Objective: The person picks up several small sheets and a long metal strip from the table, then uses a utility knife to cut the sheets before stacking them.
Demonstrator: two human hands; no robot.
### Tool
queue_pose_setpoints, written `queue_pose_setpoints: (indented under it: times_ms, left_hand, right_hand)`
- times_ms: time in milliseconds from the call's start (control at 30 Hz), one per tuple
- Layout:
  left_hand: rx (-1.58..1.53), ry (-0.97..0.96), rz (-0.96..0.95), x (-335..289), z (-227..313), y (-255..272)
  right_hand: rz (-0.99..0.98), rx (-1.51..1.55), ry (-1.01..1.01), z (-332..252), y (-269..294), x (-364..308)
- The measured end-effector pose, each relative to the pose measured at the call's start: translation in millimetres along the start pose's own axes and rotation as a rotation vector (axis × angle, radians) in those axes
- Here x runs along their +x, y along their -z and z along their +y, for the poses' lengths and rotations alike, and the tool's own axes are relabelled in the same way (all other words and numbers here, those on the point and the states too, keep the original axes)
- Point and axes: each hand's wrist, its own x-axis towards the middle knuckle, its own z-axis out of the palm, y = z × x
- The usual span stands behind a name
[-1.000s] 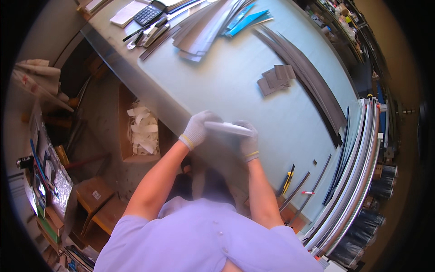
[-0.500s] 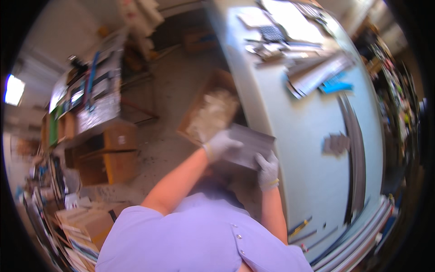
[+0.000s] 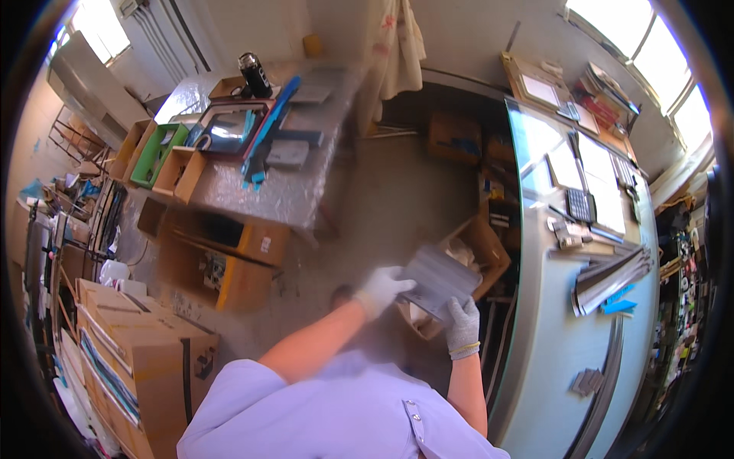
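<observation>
Just in front of the person's lavender shirt, out past the table's edge: a flat grey panel, tilted in mid-air. Grasped at its left side by the gloved left hand, thumb toward the upper face, other fingers mostly out of sight. Grasped at its lower right by the gloved right hand, fingertips along the edge. Hard to tell whether one sheet or several stacked.

Step in hand, as far as can be judged: handling the panel clear of the table, with support from both sides. Probably called for in the next move: an even two-handed hold, and room between panel and box.

Beyond and partly behind the panel, an open cardboard box with pale scraps inside. Possibly touching, possibly apart; no way to tell.

To the right, a long pale table. On it, a small pile of grey squares beside long dark strips; farther up, a fan of grey strips, blue pieces and a calculator.

To the left, a second table under shiny wrapping, with a green box and a black can on top.
</observation>
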Motion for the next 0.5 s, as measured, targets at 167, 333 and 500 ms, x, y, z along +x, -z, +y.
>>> queue_pose_setpoints:
  times_ms: [167,333,500]
  left_hand:
    - [0.162,-0.175,0.228,69.4,123.8,206.8]
    - [0.013,-0.204,0.618,198.0,233.0,415.5]
    - [0.013,0.171,0.627,291.8,279.0,493.9]
  right_hand:
    - [0.023,0.002,-0.201,2.0,-79.6,55.4]
    - [0.273,-0.038,-0.311,21.0,-70.9,54.6]
    - [0.705,0.086,-0.564,76.4,18.3,-25.7]
